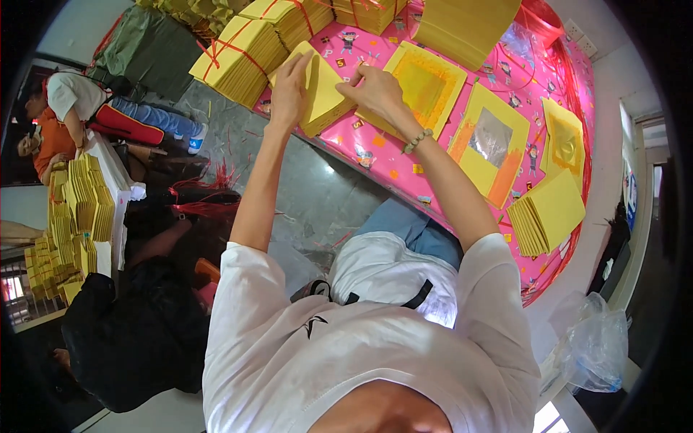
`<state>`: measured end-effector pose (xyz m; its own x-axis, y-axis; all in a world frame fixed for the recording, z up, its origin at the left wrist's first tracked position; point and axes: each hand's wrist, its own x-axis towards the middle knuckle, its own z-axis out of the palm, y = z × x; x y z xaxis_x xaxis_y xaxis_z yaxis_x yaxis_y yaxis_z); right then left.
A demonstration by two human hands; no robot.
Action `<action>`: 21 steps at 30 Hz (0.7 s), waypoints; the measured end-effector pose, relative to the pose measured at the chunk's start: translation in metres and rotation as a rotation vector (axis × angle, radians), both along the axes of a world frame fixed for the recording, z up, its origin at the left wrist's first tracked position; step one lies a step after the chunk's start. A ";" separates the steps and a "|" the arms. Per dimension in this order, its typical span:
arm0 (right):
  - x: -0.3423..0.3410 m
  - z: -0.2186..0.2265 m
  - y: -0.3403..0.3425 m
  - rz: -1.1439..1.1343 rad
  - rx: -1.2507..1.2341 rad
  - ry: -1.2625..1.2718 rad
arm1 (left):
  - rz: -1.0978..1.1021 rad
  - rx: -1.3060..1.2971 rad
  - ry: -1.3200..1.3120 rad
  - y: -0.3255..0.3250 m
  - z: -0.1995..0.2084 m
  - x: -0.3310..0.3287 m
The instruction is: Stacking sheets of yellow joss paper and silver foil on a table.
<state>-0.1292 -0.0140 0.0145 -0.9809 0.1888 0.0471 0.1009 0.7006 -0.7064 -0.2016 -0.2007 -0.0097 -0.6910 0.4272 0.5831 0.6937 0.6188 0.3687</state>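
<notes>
A stack of folded yellow paper (317,92) lies on the near left side of the pink table, between my two hands. My left hand (290,95) rests along the stack's left side, fingers stretched out and lying against it. At its right edge is my right hand (379,92), fingers bent, with the thumb and index finger at the paper's edge; the other fingertips are partly hidden. A bead bracelet (417,141) circles my right wrist. Just beyond that hand lies a yellow sheet with a shiny gold panel (427,81).
Yellow bundles tied with red string (244,58) stand along the table's left edge. To the right lie a silver-panelled yellow sheet (492,137) and a fanned yellow stack (546,215). Red string (575,101) hangs at the table's far right. People sit by another table at left.
</notes>
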 end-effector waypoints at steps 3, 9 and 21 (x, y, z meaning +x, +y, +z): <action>0.013 -0.008 0.017 -0.037 -0.118 0.017 | -0.085 -0.085 -0.159 0.003 -0.002 -0.008; 0.075 -0.019 0.056 -0.048 -0.052 0.197 | -0.034 -0.068 -0.204 0.012 -0.009 -0.013; 0.145 -0.019 0.068 0.099 0.373 0.252 | 0.090 -0.206 -0.053 0.026 -0.019 0.001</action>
<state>0.0159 0.0536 -0.0043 -0.9426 0.0195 0.3332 -0.1219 0.9093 -0.3978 -0.2002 -0.1749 -0.0289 -0.7592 0.4688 0.4515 0.6153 0.7431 0.2630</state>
